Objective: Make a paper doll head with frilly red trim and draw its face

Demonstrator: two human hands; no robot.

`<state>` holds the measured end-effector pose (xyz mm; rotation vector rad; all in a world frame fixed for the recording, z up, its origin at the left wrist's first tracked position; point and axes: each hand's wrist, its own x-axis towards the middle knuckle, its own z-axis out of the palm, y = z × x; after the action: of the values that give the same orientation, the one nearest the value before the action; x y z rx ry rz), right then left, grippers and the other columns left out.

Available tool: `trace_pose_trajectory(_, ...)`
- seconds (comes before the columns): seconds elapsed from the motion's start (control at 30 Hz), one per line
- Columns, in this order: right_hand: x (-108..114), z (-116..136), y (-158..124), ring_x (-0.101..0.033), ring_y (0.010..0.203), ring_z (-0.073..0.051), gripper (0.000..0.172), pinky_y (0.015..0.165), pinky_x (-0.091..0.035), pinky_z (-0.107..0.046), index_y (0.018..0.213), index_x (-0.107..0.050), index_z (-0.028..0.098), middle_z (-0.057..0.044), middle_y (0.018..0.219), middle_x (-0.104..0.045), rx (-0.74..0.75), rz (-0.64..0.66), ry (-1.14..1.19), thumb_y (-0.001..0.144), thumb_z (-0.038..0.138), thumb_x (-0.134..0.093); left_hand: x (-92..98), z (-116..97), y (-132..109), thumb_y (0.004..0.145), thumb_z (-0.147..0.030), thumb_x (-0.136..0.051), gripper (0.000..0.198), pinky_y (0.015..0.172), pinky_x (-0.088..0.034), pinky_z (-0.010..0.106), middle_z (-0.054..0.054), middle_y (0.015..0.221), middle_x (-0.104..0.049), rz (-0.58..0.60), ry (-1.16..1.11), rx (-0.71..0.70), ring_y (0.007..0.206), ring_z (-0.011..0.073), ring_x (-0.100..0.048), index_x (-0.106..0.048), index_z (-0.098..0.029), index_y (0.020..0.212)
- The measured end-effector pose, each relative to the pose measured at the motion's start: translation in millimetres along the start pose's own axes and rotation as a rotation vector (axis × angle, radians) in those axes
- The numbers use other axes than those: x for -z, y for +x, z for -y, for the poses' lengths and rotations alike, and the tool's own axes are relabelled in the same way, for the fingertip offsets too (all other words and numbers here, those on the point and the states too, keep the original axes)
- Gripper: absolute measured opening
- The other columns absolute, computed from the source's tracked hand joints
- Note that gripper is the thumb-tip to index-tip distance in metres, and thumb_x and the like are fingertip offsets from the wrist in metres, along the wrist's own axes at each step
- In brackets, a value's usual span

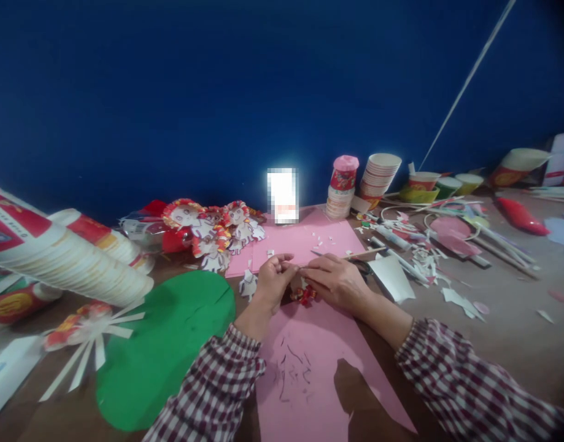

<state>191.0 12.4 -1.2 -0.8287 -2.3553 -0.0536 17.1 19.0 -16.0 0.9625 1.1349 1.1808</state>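
Red paper scrap (pixel 304 295), print unreadable

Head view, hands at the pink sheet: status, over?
Both shut: left hand and right hand pinch small red paper piece. Piece over pink sheet. At left green paper disc, at right paper scraps.

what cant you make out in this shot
Head view only.
red paper piece: mostly covered by the left hand and right hand, grip unclear
white card by the wall: blurred out
paper cup stack: cut by the left edge
pencil marks on the pink sheet: too faint
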Motion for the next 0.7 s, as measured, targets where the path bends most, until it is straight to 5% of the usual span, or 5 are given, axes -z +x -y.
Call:
trace_pose_trajectory(0.33, -7.0, -2.3, -2.7, -0.054, 0.094, -0.020, 0.021, 0.086, -0.044, -0.036, 0.105, -0.064, 0.021, -0.006, 0.099, -0.066, -0.130, -0.091, -0.046, 0.089, 0.026, -0.051, -0.6, 4.3, 0.3, 0.064, -0.025, -0.072, 0.040, 0.057, -0.045, 0.020, -0.001, 0.069, -0.061, -0.027, 0.100, -0.022, 0.061, 0.0094, -0.057, -0.057, -0.013, 0.099)
trace_pose_trajectory(0.7, -4.2, -5.7, -3.4, -0.060, 0.081, -0.017, 0.021, 0.074, -0.043, -0.028, 0.100, -0.068, 0.021, -0.006, 0.084, -0.069, -0.265, 0.112, 0.072, 0.091, 0.025, -0.049, 0.8, 1.4, -1.4, 0.070, -0.016, -0.064, 0.025, 0.069, -0.049, 0.025, 0.005, 0.078, -0.067, 0.111, 0.341, -0.193, 0.075, 0.0148, -0.063, -0.060, -0.014, 0.095)
